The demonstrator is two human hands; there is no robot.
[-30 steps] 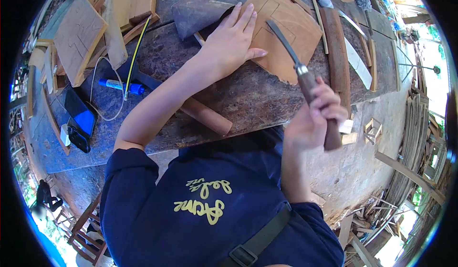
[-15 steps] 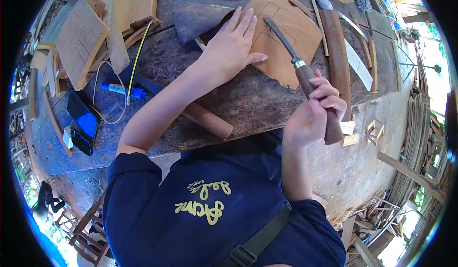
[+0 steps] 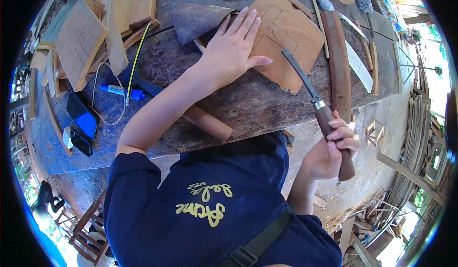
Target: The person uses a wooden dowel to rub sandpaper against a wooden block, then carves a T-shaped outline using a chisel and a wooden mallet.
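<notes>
Spread fingers of my left hand (image 3: pixel 232 50) lie flat on the left part of a reddish wooden board (image 3: pixel 286 38), which has pencilled outlines on its face. My right hand (image 3: pixel 334 150) is wrapped round the dark wooden handle of a chisel (image 3: pixel 327 119). The chisel's narrow metal blade points up and to the left, its tip over or near the lower part of the board; whether it touches is unclear. A dark curved sheet (image 3: pixel 198 23) stands beside my left hand. Below my left forearm lies a round wooden handle (image 3: pixel 208 122), its far part hidden by the arm.
On the worktable (image 3: pixel 267 107), marked boards (image 3: pixel 81 45) lean at the left, near a blue marker (image 3: pixel 123 91), a yellow pencil-like stick (image 3: pixel 138 59) and a phone-like dark object (image 3: pixel 82 117). At the right are a brown wooden bar (image 3: pixel 338 59) and a saw blade (image 3: pixel 359 66).
My right hand and the chisel have moved down and to the right, the tip drawing away from the board's upper part. The board has turned slightly under my left hand.
</notes>
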